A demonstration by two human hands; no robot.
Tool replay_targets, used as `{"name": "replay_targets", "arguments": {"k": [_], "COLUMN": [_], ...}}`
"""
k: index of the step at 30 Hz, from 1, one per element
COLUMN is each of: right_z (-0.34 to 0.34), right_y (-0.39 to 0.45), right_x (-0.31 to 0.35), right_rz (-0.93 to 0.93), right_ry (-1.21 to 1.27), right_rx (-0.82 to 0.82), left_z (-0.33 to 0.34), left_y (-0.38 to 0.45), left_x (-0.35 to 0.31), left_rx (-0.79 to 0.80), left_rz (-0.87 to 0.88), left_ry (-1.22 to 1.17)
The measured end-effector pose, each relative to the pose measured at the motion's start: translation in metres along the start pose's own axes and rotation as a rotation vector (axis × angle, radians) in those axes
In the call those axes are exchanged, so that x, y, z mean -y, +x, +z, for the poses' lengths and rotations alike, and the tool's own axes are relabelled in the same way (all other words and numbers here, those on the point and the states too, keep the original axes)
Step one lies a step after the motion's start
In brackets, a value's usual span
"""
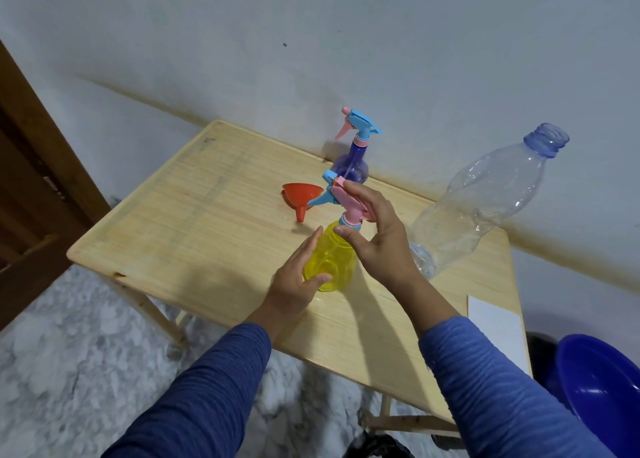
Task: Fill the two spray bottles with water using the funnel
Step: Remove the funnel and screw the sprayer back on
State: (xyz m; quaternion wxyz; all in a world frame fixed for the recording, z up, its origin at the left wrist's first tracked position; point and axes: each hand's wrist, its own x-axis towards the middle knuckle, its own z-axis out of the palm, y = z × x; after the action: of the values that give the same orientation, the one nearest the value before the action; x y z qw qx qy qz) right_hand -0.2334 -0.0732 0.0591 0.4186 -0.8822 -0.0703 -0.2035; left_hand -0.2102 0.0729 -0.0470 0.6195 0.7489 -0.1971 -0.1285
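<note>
Both hands (341, 253) open, fingers straight, flanking yellow spray bottle (330, 260)

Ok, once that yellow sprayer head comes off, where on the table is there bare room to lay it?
Bare wood spans the table's left half, bordered by the orange funnel and yellow bottle. The near edge between the sleeves is free too. It is crowded on the right: purple bottle, clear water bottle, white card, and both hands round the yellow bottle.
</note>
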Motion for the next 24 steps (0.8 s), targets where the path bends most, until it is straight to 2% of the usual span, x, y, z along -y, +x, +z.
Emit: {"name": "replay_targets", "arguments": {"k": [6, 11, 15, 20, 24], "right_z": [-0.005, 0.0, -0.005, -0.005, -0.011], "right_y": [-0.004, 0.003, -0.001, 0.001, 0.001], "right_x": [-0.001, 0.005, 0.002, 0.004, 0.004], "right_rz": [-0.006, 0.047, 0.017, 0.061, 0.045], "right_ry": [-0.015, -0.035, -0.035, -0.025, -0.039], "right_rx": [0.07, 0.006, 0.079, 0.05, 0.127], "left_z": [0.001, 0.0, 0.001, 0.001, -0.001], "left_y": [0.0, 0.001, 0.0, 0.002, 0.003], "left_x": [0.0, 0.0, -0.001, 0.002, 0.0], "left_rx": [-0.006, 0.005, -0.002, 0.007, 0.017], "left_rz": [0.007, -0.003, 0.004, 0.003, 0.005], "left_ry": [-0.003, 0.003, 0.0, -0.011, 0.006]}}
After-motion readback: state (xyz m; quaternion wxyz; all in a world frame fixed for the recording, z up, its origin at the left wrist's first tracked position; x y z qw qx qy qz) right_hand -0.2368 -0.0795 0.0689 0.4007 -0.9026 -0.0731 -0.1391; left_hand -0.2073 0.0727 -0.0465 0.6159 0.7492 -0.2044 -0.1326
